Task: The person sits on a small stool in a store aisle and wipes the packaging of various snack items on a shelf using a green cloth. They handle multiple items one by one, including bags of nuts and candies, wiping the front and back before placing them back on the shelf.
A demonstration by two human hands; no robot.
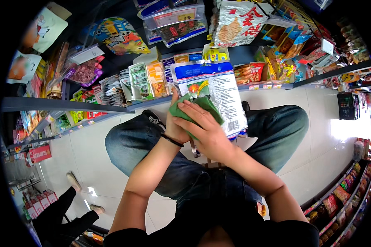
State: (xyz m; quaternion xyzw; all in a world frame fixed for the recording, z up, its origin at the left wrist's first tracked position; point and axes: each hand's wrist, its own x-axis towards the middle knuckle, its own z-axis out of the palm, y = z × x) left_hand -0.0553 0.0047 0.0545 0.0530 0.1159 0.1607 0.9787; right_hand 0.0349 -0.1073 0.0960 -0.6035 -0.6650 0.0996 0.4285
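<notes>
My left hand point(175, 127), a black band on its wrist, holds a blue-and-white plastic food packet point(227, 92) by its left side. Most of its fingers are hidden behind the packet and the cloth. Printed text and a barcode cover the packet's face, and more packet edges show beneath its lower right corner. A folded green cloth point(211, 108) lies against the lower left of that face. Fingers stretched out, my right hand point(205, 128) presses the cloth onto the packet. Both hands are above my lap, between my bent knees.
Ahead stands a dark shelf point(250, 55) with small snack boxes point(140, 81) along its front. Packets hang above, including a large white bag point(239, 24). Snack racks point(330, 200) stand behind at right. A person's legs point(61, 210) show at lower left on the tiled floor point(89, 166).
</notes>
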